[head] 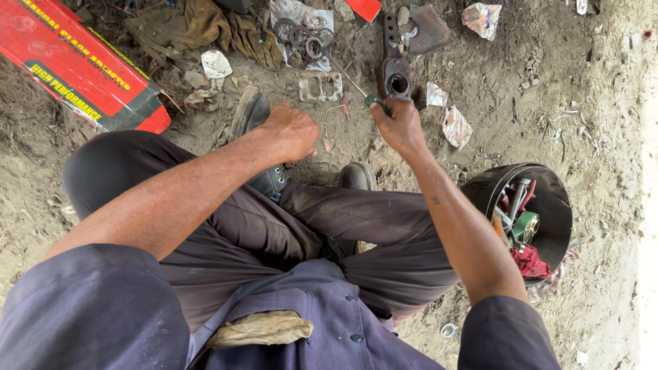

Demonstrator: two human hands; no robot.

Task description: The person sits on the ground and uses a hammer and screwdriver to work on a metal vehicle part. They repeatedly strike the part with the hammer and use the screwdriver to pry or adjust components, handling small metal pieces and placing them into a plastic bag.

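Right hand fingers clasp green-handled screwdriver beside metal casting.

From my remote seat, the red carton at ten o'clock runs off the left and top edges, its far end unseen. A second red piece at twelve o'clock is clipped by the top edge; I cannot tell what it is. The right hand covers most of the green-handled tool; only the handle end and a thin shaft show. The left hand is curled, and whatever it may hold is hidden from me. Inside the black bucket at three o'clock, tools overlap and the rim hides their lower parts. The small ring at five o'clock is too small to identify.
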